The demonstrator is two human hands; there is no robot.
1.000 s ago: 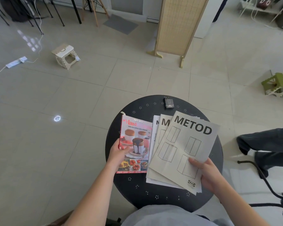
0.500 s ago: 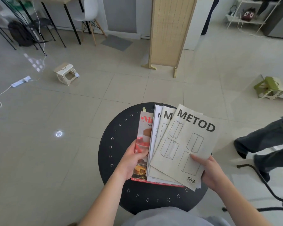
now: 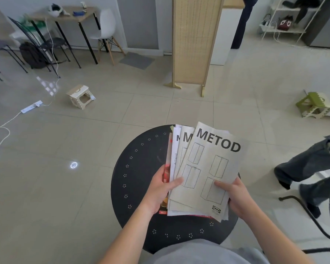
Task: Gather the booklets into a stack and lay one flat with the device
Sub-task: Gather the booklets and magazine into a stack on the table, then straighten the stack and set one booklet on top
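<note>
Several grey METOD booklets [image 3: 208, 164] lie fanned on top of a red recipe booklet [image 3: 166, 173], of which only a strip shows at the left. The whole bundle is held above the round black table [image 3: 137, 168]. My left hand [image 3: 161, 189] grips its left edge, thumb across the top sheet. At the bundle's lower right corner my right hand [image 3: 234, 195] grips too, thumb on the front page. The small dark device is hidden behind the booklets.
Another person's legs [image 3: 303, 168] in dark trousers stand to the right, beside a black chair frame [image 3: 312, 221]. On the tiled floor are a white folding stool [image 3: 81, 96], a green stool [image 3: 312, 104], a power strip with cable [image 3: 31, 106] and a wicker screen [image 3: 193, 42].
The red booklet has slid rightwards under the METOD booklets until it is almost covered. Both hands have closed in on the bundle and lifted it. The device has gone out of sight.
</note>
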